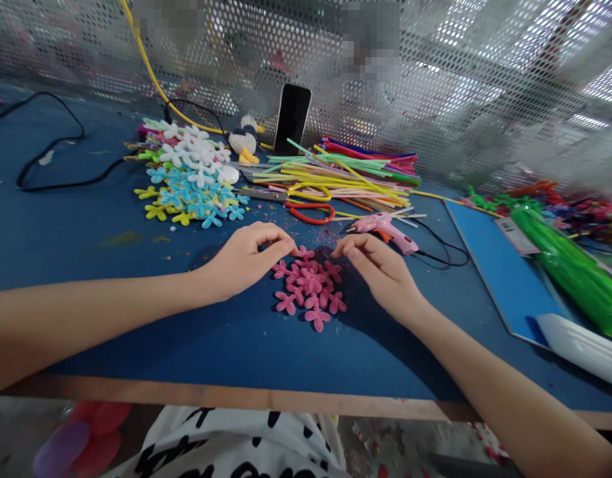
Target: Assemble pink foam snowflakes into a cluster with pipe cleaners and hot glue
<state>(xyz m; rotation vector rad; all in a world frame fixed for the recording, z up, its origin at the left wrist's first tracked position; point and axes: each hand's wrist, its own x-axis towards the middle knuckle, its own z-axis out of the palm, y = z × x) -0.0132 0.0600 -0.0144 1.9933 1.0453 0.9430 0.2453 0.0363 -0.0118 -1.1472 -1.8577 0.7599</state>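
A cluster of pink fuzzy pipe-cleaner flowers lies on the blue tabletop between my hands, some overlapping in the middle. My left hand reaches in from the left, thumb and fingers pinched together at a petal of the rearmost pink flower. On the other side, my right hand hovers beside the cluster with loosely bent fingers. Nothing shows between its fingertips and thumb, and they sit a little apart from the flowers. Just behind the right hand lies a pink hot glue gun with its nozzle pointing left.
White, blue and yellow fuzzy flowers are heaped back left. Scissors with yellow and red handles lie before loose pipe cleaners. A phone leans against the perforated metal screen. Right: a blue board and bagged green pipe cleaners.
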